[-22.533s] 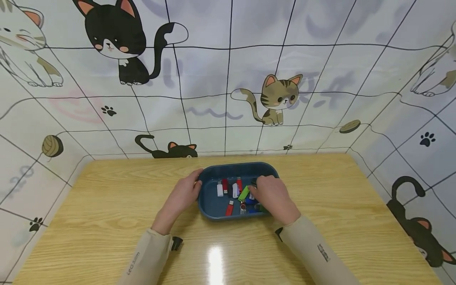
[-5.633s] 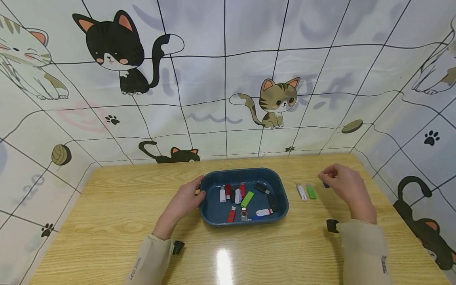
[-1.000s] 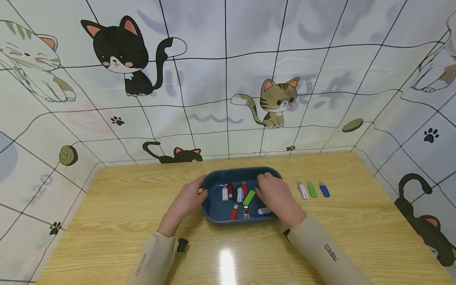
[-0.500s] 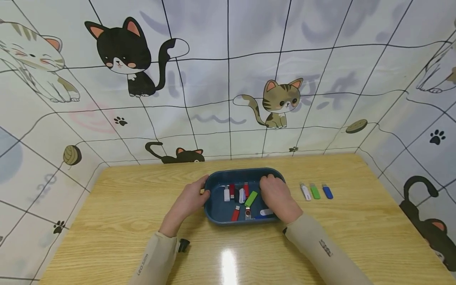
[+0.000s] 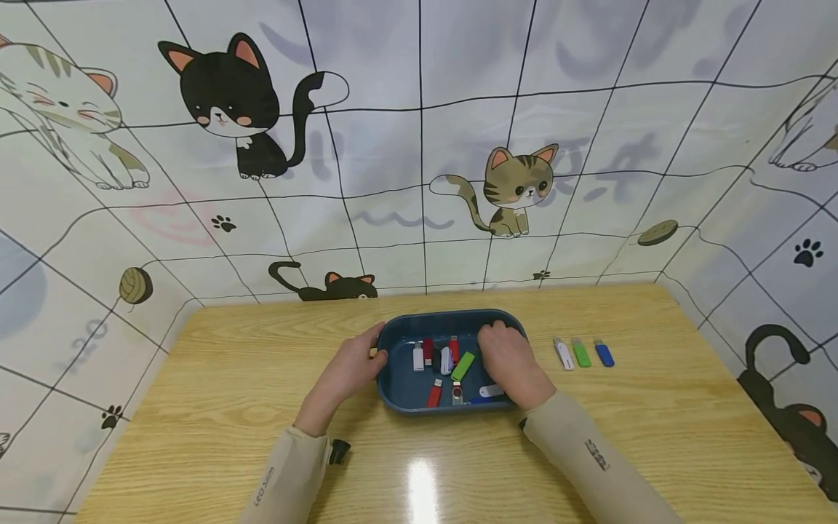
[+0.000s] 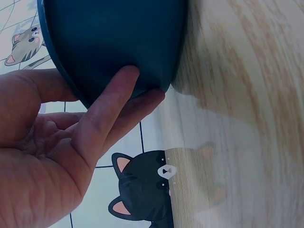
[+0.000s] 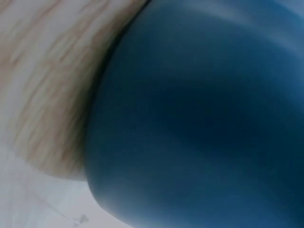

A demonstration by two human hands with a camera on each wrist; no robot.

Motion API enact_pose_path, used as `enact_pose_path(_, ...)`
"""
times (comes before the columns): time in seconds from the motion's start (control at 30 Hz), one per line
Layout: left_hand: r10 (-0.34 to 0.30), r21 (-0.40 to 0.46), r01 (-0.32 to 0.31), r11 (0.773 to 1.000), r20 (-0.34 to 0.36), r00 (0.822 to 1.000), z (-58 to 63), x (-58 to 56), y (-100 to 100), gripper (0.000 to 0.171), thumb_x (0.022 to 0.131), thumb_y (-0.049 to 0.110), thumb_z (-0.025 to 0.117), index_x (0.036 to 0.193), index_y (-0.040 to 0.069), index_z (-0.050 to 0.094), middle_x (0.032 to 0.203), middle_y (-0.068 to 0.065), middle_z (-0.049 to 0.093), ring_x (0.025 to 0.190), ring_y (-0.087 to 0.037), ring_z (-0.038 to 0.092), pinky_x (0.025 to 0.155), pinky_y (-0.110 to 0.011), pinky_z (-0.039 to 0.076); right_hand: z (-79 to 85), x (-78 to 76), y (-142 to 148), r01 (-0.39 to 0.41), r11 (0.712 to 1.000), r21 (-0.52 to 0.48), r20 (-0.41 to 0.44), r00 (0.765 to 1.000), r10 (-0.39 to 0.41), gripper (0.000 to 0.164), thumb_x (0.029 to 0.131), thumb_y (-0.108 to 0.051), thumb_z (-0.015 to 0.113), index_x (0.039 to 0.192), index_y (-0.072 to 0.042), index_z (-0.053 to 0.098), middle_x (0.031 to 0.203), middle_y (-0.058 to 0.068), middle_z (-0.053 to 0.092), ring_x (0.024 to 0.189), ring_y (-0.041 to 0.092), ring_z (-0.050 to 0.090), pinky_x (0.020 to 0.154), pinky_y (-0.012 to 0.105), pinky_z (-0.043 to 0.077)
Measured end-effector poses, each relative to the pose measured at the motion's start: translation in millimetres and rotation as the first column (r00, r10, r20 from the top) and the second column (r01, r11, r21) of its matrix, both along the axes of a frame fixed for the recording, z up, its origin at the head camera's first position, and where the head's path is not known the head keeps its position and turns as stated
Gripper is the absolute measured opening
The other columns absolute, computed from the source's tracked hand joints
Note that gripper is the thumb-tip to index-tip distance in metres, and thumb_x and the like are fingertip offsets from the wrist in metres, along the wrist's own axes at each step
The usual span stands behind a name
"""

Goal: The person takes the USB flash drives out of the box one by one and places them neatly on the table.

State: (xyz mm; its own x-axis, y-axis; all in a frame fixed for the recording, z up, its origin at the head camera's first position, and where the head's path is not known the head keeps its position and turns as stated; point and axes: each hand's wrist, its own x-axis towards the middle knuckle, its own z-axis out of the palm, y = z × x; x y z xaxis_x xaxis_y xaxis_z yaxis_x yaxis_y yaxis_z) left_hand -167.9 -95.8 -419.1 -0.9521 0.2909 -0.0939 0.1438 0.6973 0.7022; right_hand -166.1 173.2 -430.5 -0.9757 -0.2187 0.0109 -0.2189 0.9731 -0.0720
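Observation:
My left hand (image 5: pixel 347 371) grips the left end of a dark blue tray (image 5: pixel 402 393). In the left wrist view its fingers (image 6: pixel 114 92) lie along the tray's outer wall. Several USB sticks lie inside: a white one (image 5: pixel 418 357), a dark red one (image 5: pixel 428 351), a bright green one (image 5: pixel 463 367), a red one (image 5: pixel 434 393) and a silver one (image 5: pixel 457 394) among them. My right hand (image 5: pixel 513 364) reaches into the tray's right end, fingers curled down; I cannot tell what they hold. A white stick (image 5: pixel 489 391) pokes out beneath it. The right wrist view shows only tray wall (image 7: pixel 166 142) and tabletop.
Right of the tray, a white USB stick (image 5: pixel 563 354), a green one (image 5: pixel 580 353) and a blue one (image 5: pixel 604 354) lie in a row on the wooden table (image 5: pixel 262 349). A cat-print backdrop (image 5: pixel 386 145) rises behind the table and along both sides.
Since the oldest frame, three USB sticks have come to lie right of the tray. My right hand has moved from that row back into the tray; over the last second it barely moves.

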Motion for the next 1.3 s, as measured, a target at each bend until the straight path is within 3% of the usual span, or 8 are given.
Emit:
enact_pose_path(0.37, 0.001, -0.014, -0.001, 1.000, -0.001, 1.000, 0.6, 0.1, 0.1, 0.059, 0.102, 0.008, 0.059, 0.155, -0.006, 0.039, 0.142, -0.029, 0.058, 0.124, -0.040, 0.063, 0.088, -0.043, 0.060, 3.2, 3.3, 0.4, -0.019, 0.999, -0.031, -0.061, 0.998, 0.017, 0.012, 0.096, -0.001, 0.066, 0.100, 0.010, 0.070, 0.087, 0.022, 0.063, 0.077, 0.031, 0.063, 0.071, 0.047, 0.059)
enact_pose_path(0.73, -0.006, -0.022, 0.005, 1.000, -0.021, 1.000, 0.6, 0.4, 0.2, 0.059, 0.101, 0.008, 0.060, 0.155, -0.006, 0.040, 0.142, -0.029, 0.058, 0.125, -0.041, 0.062, 0.090, -0.046, 0.059, 20.9, 15.8, 11.4, 0.029, 0.980, -0.196, -0.036, 0.999, -0.037, 0.025, 0.093, -0.009, 0.075, 0.108, 0.010, 0.067, 0.090, 0.019, 0.064, 0.078, 0.029, 0.063, 0.071, 0.045, 0.059)
enact_pose_path(1.03, -0.007, -0.008, 0.006, 1.000, -0.017, 1.000, 0.5, 0.9, 0.3, 0.058, 0.101, 0.007, 0.059, 0.155, -0.006, 0.040, 0.142, -0.029, 0.058, 0.124, -0.041, 0.063, 0.091, -0.047, 0.059, 44.4, 28.3, 33.7, 0.118, 0.944, -0.308, 0.027, 0.993, -0.115, 0.035, 0.097, -0.012, 0.071, 0.123, 0.010, 0.064, 0.114, 0.024, 0.067, 0.100, 0.034, 0.066, 0.084, 0.050, 0.058)
enact_pose_path(1.3, -0.001, -0.012, 0.001, 1.000, -0.013, 1.000, -0.6, 0.6, 0.0, 0.058, 0.102, 0.007, 0.059, 0.155, -0.005, 0.040, 0.142, -0.028, 0.058, 0.122, -0.040, 0.064, 0.087, -0.044, 0.060, 62.9, 36.0, 64.3, 0.143, 0.918, -0.370, -0.021, 0.987, -0.162, 0.036, 0.095, -0.011, 0.070, 0.124, 0.010, 0.064, 0.098, 0.018, 0.067, 0.083, 0.029, 0.063, 0.068, 0.047, 0.054)
